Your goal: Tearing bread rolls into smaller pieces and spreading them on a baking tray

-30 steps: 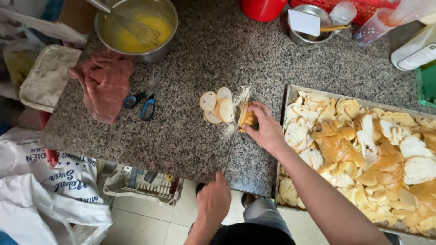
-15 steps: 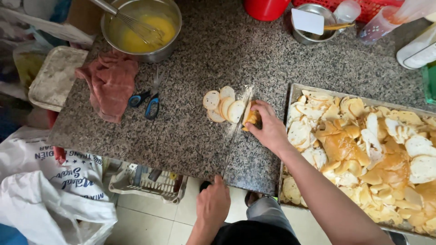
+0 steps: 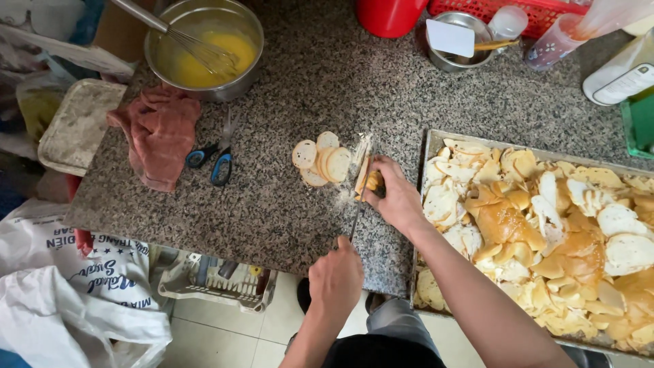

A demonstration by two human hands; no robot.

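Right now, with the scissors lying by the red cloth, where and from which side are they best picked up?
By the blue finger loops of the scissors, from the counter's front edge: the loops point that way and lie clear of the red cloth, while the blades point toward the steel bowl.

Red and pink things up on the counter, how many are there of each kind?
Red cup: 1
Red basket: 1
Pink cloth: 1
Total: 3
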